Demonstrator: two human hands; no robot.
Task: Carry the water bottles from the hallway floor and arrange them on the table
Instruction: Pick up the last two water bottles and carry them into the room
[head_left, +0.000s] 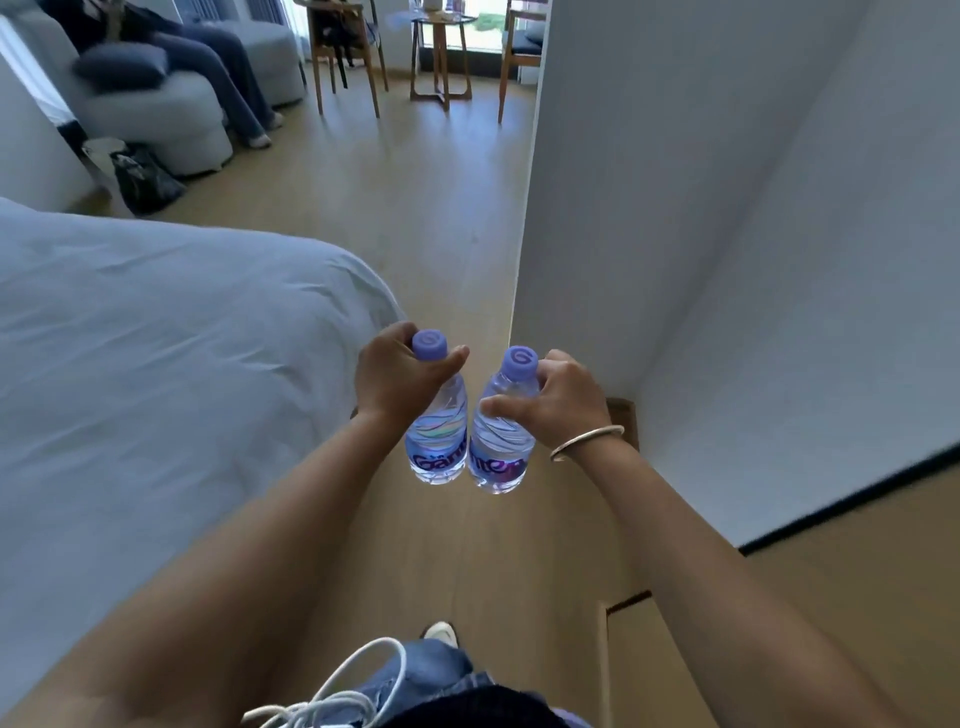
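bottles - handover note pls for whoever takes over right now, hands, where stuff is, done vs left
Left hand: grips the left bottle near its purple cap.
Right hand: grips the right bottle around its neck and shoulder.
Both bottles are upright, side by side, held above the wooden floor between the bed and the white wall.
Done: two bottles picked up and in transit.
Left: walk to the small round table at the far end between the wooden chairs, then set both bottles down and arrange them. Whether more bottles wait in the hallway is not visible.
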